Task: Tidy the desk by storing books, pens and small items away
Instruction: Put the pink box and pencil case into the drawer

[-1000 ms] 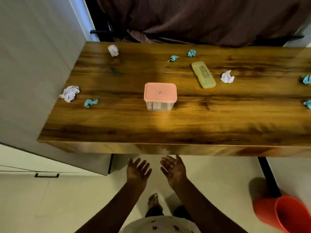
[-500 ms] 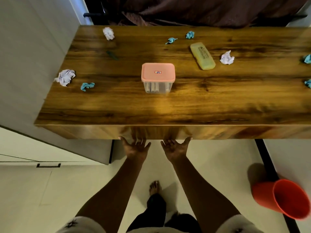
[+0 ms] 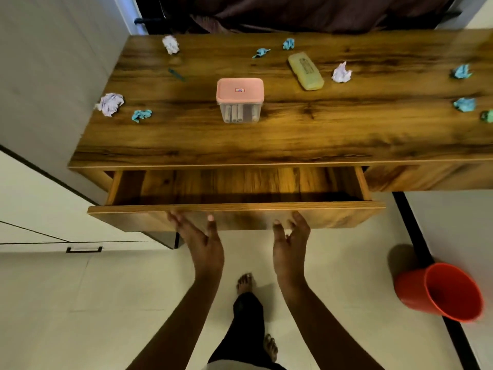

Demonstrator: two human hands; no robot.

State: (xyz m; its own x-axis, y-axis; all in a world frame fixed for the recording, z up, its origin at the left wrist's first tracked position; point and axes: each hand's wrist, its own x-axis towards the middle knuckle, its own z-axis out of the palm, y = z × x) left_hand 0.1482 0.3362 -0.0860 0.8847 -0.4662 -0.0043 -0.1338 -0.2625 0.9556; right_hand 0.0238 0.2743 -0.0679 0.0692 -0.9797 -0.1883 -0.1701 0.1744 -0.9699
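your left hand [image 3: 198, 237] and your right hand [image 3: 290, 236] are both at the front panel of the drawer [image 3: 333, 213], which stands pulled out from under the desk [image 3: 293, 140] with its bare wooden floor showing. the left hand's fingers [image 3: 177, 220] are nearly straight and spread, tips lying against the panel, and they close around nothing. the right hand's fingers [image 3: 300, 218] are loosely bent in front of the panel and hold nothing. that hand is blurred, so you cannot tell whether it touches the wood.

near the middle of the desk top stands the clear box [image 3: 256, 116] with its pink lid [image 3: 240, 89] on and pens [image 3: 236, 113] upright inside. behind it to the right lies the yellow case [image 3: 306, 71], closed and at a slant.

a white paper ball [image 3: 170, 44] sits at the far left corner, a second white ball [image 3: 110, 104] at the left edge, and a third white ball [image 3: 341, 73] just right of the case. blue paper scraps [image 3: 141, 115] are scattered: one near the second white ball, two by the far edge behind the box and the case, two toward the right end. a small teal piece [image 3: 176, 75] lies left of the box, too small to identify.

a red bucket [image 3: 440, 292] is on the floor to your right.
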